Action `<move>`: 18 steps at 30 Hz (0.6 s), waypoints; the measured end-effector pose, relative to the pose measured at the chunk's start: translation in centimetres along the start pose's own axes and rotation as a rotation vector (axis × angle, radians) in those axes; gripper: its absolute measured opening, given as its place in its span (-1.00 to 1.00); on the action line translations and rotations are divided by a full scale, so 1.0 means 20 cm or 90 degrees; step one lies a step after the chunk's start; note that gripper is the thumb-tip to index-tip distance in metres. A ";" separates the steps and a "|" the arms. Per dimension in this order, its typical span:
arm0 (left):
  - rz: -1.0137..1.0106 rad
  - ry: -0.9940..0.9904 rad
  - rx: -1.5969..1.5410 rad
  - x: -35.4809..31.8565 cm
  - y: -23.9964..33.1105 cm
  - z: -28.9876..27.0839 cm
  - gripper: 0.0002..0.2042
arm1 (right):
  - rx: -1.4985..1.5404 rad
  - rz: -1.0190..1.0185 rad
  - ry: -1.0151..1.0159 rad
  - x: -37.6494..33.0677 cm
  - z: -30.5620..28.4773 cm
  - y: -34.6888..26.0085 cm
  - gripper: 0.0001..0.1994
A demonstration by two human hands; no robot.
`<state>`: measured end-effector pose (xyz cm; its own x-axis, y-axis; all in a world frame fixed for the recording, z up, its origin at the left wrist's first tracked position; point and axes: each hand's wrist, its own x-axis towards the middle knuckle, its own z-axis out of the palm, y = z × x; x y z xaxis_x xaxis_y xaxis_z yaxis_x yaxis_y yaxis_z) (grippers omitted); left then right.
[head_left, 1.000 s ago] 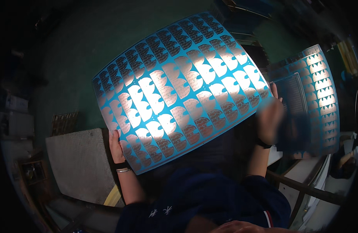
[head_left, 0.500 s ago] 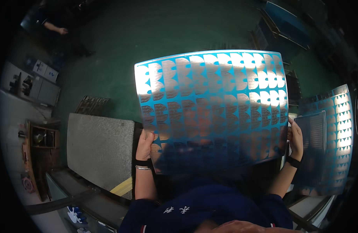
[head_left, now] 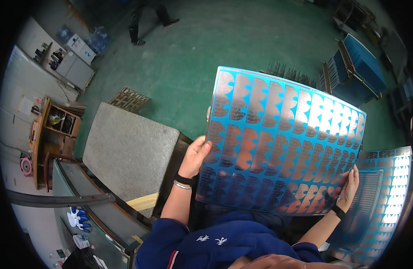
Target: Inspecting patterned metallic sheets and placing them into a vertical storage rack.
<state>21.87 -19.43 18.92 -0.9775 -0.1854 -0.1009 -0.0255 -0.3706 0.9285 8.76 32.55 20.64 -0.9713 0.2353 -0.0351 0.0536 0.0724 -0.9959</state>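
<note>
A large thin metal sheet (head_left: 278, 139), blue with rows of shiny scalloped shapes, is held up in front of my body by its two side edges. My left hand (head_left: 195, 154) grips the left edge, thumb on the face. On the opposite side my right hand (head_left: 349, 186) is closed round the lower right edge. The sheet tilts, its right side lower than its left, and light glares off its upper right part. Beyond my right hand stands a second patterned sheet (head_left: 392, 197) of the same kind, next to a ribbed dark panel (head_left: 368, 193).
A grey stone-topped block (head_left: 130, 148) with a yellow stripe stands to my left. Behind the held sheet is a spiky rack (head_left: 291, 74); a blue-sided cart (head_left: 359, 67) stands far right. A blue-and-white glove (head_left: 78, 219) lies at lower left. A person's legs (head_left: 148, 22) show far off.
The view has swung, and the sheet now sits further right and tilts downward to its right. Both hands keep their hold. The person in the distance appears further right.
</note>
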 end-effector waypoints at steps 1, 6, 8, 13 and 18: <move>0.039 0.057 -0.008 0.01 0.01 0.01 -0.72 | -0.005 -0.021 -0.017 0.00 -0.02 0.00 -0.72; 0.107 0.089 0.083 0.04 0.02 0.00 -0.83 | 0.078 -0.043 0.035 0.03 -0.03 -0.04 -0.65; 0.226 0.074 0.120 0.05 0.01 0.01 -0.91 | 0.222 -0.195 -0.139 0.09 -0.01 -0.05 -0.62; 0.286 -0.037 0.368 0.14 0.08 0.08 -0.78 | 0.524 -0.109 0.000 0.12 0.06 -0.02 -0.68; 0.376 -0.002 0.581 0.17 0.07 0.12 -0.72 | 0.661 -0.056 -0.076 0.07 0.06 0.15 -0.67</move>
<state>17.98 -18.46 20.68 -0.8873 -0.1096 0.4481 0.3036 0.5925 0.7462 7.21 31.88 17.59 -0.9817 0.1682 0.0889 -0.1884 -0.7957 -0.5757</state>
